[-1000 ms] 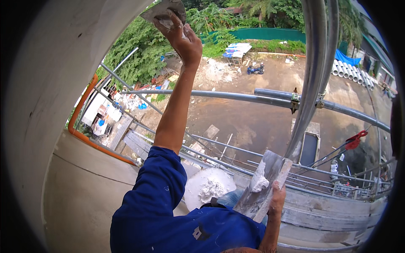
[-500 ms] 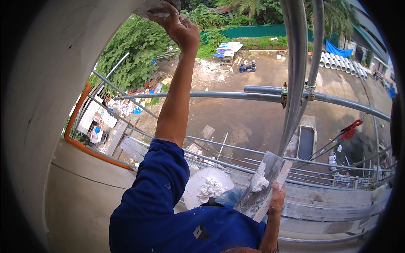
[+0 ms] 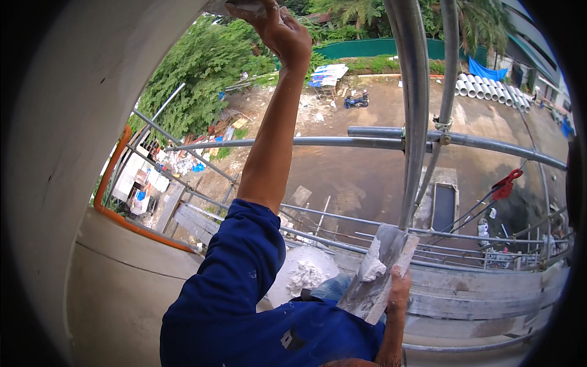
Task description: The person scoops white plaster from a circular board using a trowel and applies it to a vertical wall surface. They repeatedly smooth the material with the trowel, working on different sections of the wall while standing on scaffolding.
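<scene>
My left hand is raised high, shut on a plastering trowel whose blade is pressed against the pale curved wall at the top edge of the view. The blade is partly cut off by the frame. My left arm wears a blue sleeve. Low on the right, my right hand grips a flat grey mortar board tilted on edge. A lump of white plaster sits on it.
Steel scaffold pipes stand close in front: an upright pipe and a horizontal rail. Scaffold planks lie below on the right. A white plaster heap sits by my legs. An orange pipe runs along the wall. The ground is far below.
My left hand has pushed the trowel up the wall, so it now sits at the top edge of the view. My right hand keeps the mortar board in place.
</scene>
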Tool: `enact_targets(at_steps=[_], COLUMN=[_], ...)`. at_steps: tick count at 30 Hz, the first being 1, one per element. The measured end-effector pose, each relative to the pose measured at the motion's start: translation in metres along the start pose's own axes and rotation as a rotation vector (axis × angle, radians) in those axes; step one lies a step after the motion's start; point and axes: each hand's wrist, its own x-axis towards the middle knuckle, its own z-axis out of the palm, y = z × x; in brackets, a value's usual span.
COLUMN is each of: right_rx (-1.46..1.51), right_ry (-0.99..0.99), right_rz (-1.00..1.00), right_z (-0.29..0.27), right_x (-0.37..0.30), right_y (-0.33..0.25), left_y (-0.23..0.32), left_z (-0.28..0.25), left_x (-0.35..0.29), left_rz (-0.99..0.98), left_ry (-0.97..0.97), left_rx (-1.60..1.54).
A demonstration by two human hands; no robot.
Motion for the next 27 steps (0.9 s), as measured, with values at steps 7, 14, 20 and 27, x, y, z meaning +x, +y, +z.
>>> enact_targets(at_steps=[7,14,20,27], right_rx=[0.076,0.095,0.120,0.153], right_ry=[0.011,0.056,-0.002,0.011], right_rz=[-0.026,0.006,0.031,0.018], right_z=[0.004,0.002,0.003,0.007], right_x=[-0.001,-0.008,0.002,0.004], right_y=[-0.007,-0.008,-0.006,0.002], left_y=[-0.009,-0.043,-0.043,-0.072], left_z=[-0.043,-0.123,-0.125,-0.151], left_x=[-0.062,0.034,0.074,0.084], left_rz=[0.074,0.631,0.771,0.765], left_ry=[-0.166,-0.495,-0.547,-0.563], left_rx=[0.045,0.287,0.359,0.424])
